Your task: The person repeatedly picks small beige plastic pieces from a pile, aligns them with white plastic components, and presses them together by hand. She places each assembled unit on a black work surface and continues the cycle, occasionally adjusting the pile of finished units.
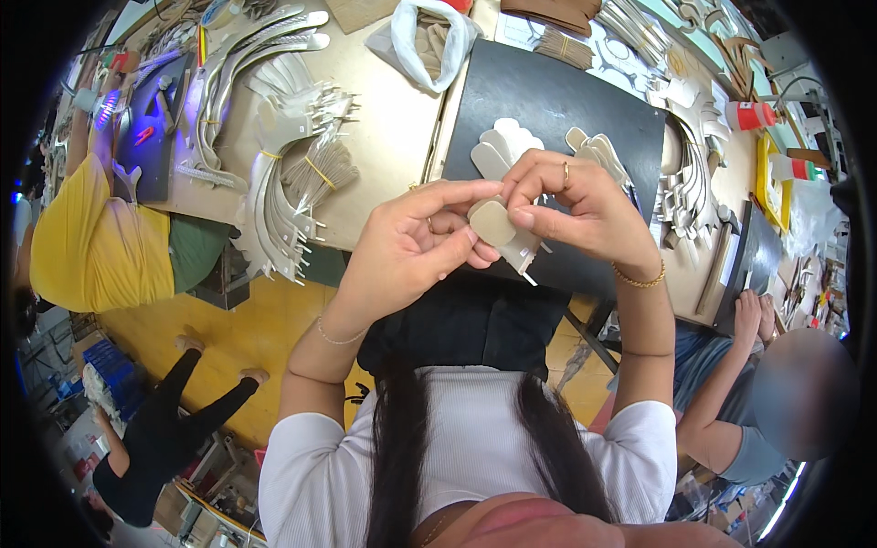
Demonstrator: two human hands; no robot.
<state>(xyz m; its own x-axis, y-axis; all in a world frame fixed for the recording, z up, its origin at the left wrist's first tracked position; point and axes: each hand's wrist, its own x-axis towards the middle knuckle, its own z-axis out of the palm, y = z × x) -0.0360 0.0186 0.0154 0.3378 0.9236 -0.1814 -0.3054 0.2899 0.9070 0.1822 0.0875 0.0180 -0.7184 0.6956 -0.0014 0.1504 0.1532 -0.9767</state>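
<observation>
My left hand [402,245] pinches a small beige leather piece [491,225] with a rounded end between thumb and fingers. My right hand [585,208] closes in from the other side, thumb and fingertips at the piece's upper edge. Below it extends a pale silvery strap part [519,252] with a thin white tip; the fingers hide how the two join. Just beyond my hands, a fanned stack of cream rounded pieces [501,146] lies on a black board [539,87]. More beige rounded pieces [596,146] lie behind my right hand.
Bundles of silvery straps [274,196] and a banded beige bundle [322,173] lie at the left. A plastic bag of pieces [429,46] stands at the back. More straps [690,183] lie at the right, near a seated co-worker's hands [754,317]. Another person [169,429] is at lower left.
</observation>
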